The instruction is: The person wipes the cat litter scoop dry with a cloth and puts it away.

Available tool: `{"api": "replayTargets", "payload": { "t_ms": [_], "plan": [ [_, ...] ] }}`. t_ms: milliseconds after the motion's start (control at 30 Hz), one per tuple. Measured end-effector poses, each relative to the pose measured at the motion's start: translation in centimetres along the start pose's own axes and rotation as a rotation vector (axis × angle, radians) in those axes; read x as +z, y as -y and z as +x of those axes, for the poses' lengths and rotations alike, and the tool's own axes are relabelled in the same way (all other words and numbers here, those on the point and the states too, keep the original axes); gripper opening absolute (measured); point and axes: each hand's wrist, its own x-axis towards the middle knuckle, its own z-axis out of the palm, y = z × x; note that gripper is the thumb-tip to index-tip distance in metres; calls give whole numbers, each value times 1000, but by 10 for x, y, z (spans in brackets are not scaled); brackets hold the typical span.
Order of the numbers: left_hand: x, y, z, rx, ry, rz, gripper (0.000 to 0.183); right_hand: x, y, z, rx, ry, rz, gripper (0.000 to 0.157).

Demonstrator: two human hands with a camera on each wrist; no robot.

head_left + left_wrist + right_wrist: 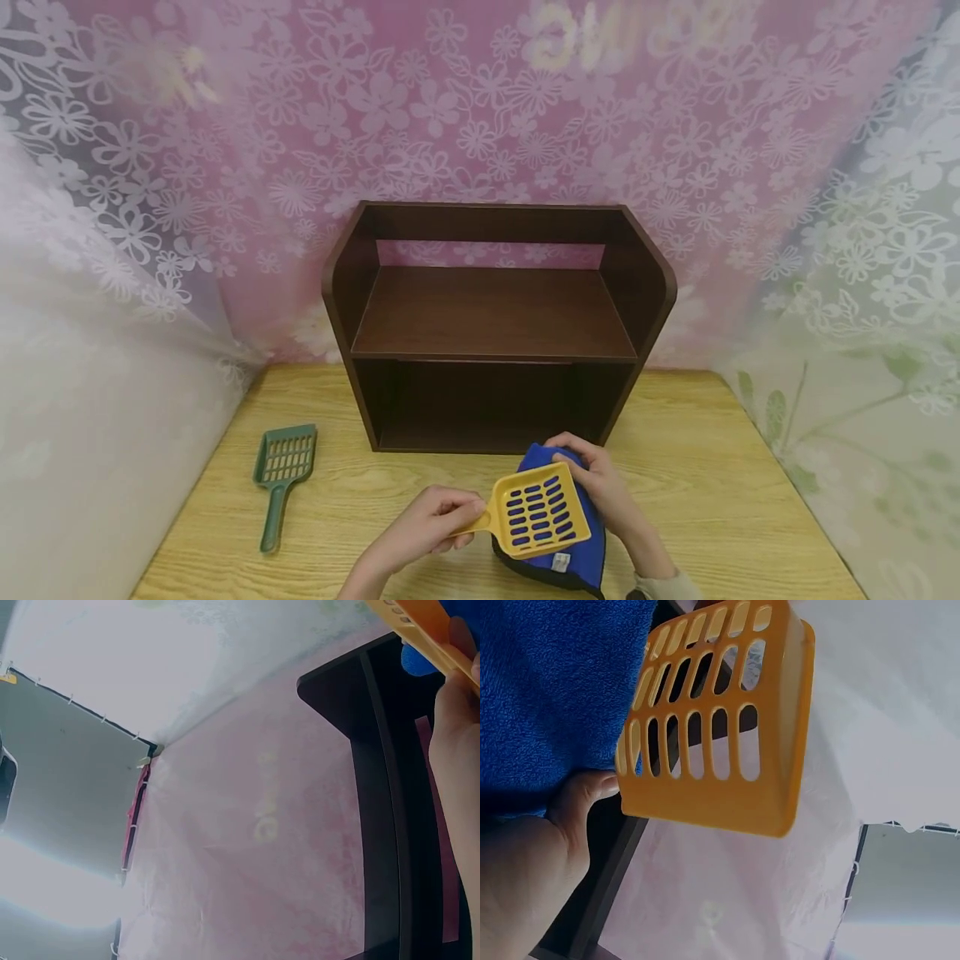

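Note:
A yellow slotted litter scoop [499, 515] is held by its short handle in my left hand [427, 527], thumb on top. Its slotted head lies over a blue terry cloth piece [592, 552] with black edging and a small white tag [561, 562]. My right hand [600, 483] grips the cloth's far right side, thumb at the scoop's rim. In the right wrist view, the thumb tip touches or nearly touches the scoop [705, 806], beside the cloth [547, 690]. The left wrist view catches only part of the left hand [459, 750] and the scoop's edge.
On the left of the wooden table [375, 517] lies a green slotted scoop [276, 485]. A dark brown two-tier shelf [495, 312] stands behind the hands, close to the right hand. Flowered curtains [465, 125] enclose the back and both sides.

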Motion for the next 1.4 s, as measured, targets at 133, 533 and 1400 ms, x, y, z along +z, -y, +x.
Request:
{"api": "replayTargets", "payload": {
  "t_ms": [133,533,1400],
  "plan": [
    [2,-3,3,20,11,5,31,12,8,2,23,54,103,22],
    [0,-3,5,-74,-64,53,36,22,5,6,-67,3,81,20],
    [-18,1,-2,-9,-232,713,24,6,19,11,31,-143,-337,17]
  ]
}}
